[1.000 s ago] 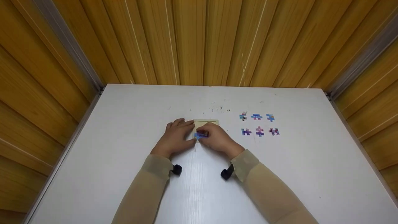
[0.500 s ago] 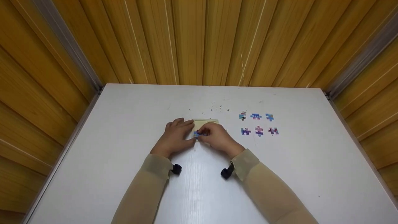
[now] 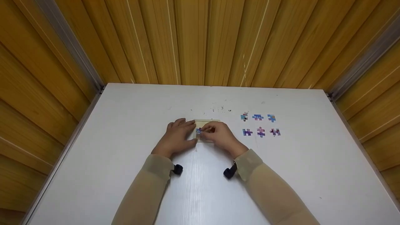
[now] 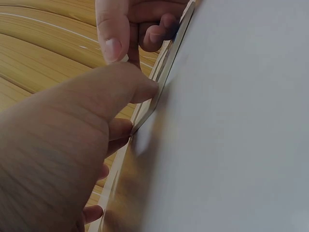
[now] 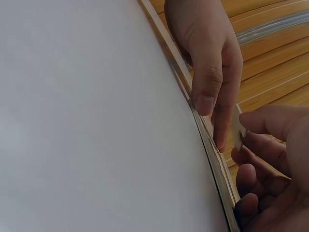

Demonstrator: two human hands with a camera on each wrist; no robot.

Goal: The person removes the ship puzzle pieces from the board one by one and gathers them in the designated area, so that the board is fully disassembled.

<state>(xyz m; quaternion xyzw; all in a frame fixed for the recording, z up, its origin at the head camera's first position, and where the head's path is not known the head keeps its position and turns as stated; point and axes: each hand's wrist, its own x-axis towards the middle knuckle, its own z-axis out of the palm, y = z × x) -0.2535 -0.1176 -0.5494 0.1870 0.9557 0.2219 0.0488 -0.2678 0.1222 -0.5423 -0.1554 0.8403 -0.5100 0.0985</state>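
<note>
In the head view, my left hand [image 3: 176,137] holds the left side of a small pale wooden puzzle tray [image 3: 207,120]. Its thumb lies at the near edge, also seen in the left wrist view, and the index finger reaches the far left corner. My right hand [image 3: 220,136] pinches a blue and purple jigsaw piece [image 3: 199,130] over the tray's left part. Seen edge-on in the right wrist view, this jigsaw piece [image 5: 238,128] is between thumb and index finger, raised off the tray. The right hand hides much of the tray's floor.
Several loose jigsaw pieces lie in two rows to the right of the tray, among them a pink and purple piece [image 3: 261,132]. Dark specks dot the white table [image 3: 140,109] beyond the tray. A wood-panelled wall [image 3: 190,43] stands behind the table.
The right hand has drawn the jigsaw piece up from the tray's near left corner, changing its angle and baring the tray there. The left hand stays in place.
</note>
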